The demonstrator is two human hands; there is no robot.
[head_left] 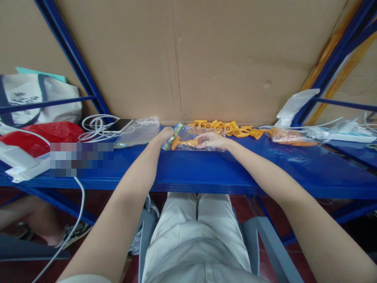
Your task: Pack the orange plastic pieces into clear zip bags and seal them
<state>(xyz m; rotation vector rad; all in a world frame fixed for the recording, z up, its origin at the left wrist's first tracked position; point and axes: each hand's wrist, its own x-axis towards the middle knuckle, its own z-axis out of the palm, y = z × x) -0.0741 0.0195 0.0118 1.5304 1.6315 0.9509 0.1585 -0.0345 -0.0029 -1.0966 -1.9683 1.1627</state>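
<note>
**One orange piece, lengthwise between two hands**

One orange piece (184, 143) lies to the right of the left hand (165, 135) and directly left of the right hand (212, 140), on the near side of both. Its long axis runs sideways, roughly along the line from one hand to the other, with the thicker end toward the left hand and the narrower end at the right hand's fingertips. The right hand is therefore the nearer, touching or almost touching that end; the left is kept apart from it by a coloured strip (167, 144) of the clear bag (188, 133).

The left hand is closed on the bag near this strip, which slants across just beside its fingers. The right hand is bent over the bag's other side, fingers pointing left; whether it grips the piece, or only the film, I cannot tell. The piece appears to be under the film, though glare hides where the bag's mouth lies.

More orange pieces (226, 128) form a loose row just beyond the right hand and off to its right. Farther right of that hand rests a filled bag (293, 137) with orange showing through. Near the left hand, on its outer side, flat clear packaging (140, 133) lies on the blue table (203, 169).
</note>
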